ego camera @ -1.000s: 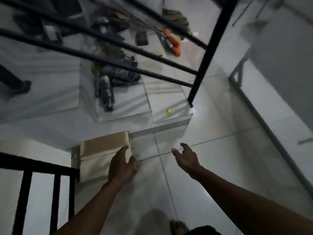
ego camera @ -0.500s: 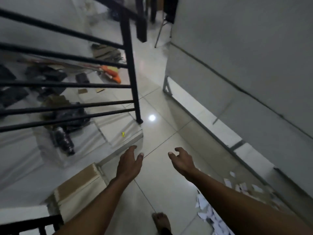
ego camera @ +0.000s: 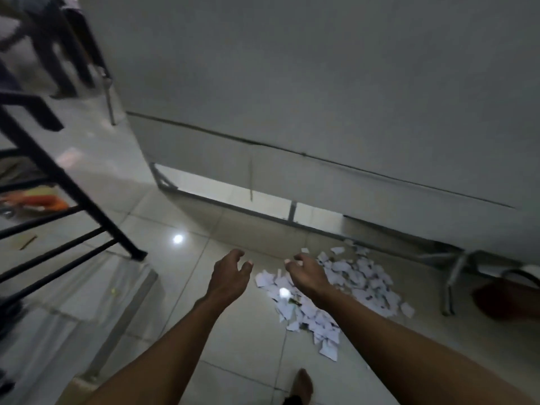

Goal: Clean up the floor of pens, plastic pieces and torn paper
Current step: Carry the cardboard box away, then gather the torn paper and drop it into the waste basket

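1. My left hand (ego camera: 230,276): raised over the bare floor (ego camera: 187,287), fingers spread and slightly curled, holding nothing.
2. My right hand (ego camera: 305,273): level with the left, fingers loosely curled and apart, also empty. It hangs over the near-left fringe of the litter.
3. Torn paper (ego camera: 350,287): one scattered heap of white scraps on the tiles, lying to the right of both hands and running beneath my right forearm. The heap's long axis runs from far-right, by the foot of the grey panel (ego camera: 321,112), towards near-centre, ending just ahead of my foot (ego camera: 302,384).
4. Small dark bits (ego camera: 293,301): lodged among the scraps near the heap's left side; whether pens or plastic pieces, I cannot tell in this dim light.
5. Nearer hand: the right, which is already above the scraps; the left is beside the heap's left edge, apart from it.
6. Judgement: the coming move is downward and slightly rightward, the right hand gathering first, the left sweeping in from the left edge.
7. Black railing (ego camera: 73,194): well to the left, clear of the reach.
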Demonstrator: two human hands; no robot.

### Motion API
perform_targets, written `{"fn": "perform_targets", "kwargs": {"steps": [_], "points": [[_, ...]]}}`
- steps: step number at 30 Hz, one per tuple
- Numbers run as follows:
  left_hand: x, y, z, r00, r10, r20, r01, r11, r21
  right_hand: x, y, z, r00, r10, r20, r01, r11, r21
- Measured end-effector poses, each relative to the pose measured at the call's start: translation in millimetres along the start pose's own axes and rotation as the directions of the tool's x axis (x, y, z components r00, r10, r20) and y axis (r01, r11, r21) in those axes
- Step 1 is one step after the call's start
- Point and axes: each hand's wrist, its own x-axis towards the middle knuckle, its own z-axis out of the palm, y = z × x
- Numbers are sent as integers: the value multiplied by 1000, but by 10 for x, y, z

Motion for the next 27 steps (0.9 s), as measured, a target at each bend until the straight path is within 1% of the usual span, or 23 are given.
{"fn": "perform_targets", "kwargs": {"steps": [6,10,18,23,27], "points": [[-57,648,717,982,121,143,-128,991,46,-63,648,-824,988,114,-104,-102,989,108],[-52,993,1247,967,136,216,-156,985,78,-3,1086,-1313,980,160,-116,-141,978,153],[2,1674,2515,957,72,282,-93,994,62,350,2134,-2336,958,279,-68,-271,957,108],[114,1869,2970,957,39,287,-54,998,45,557,2531,-2630,946,320,-52,-315,946,78],[302,1866,3246,958,3,287,-21,998,58,772,2813,-2630,931,364,-2,-364,930,49]]}}
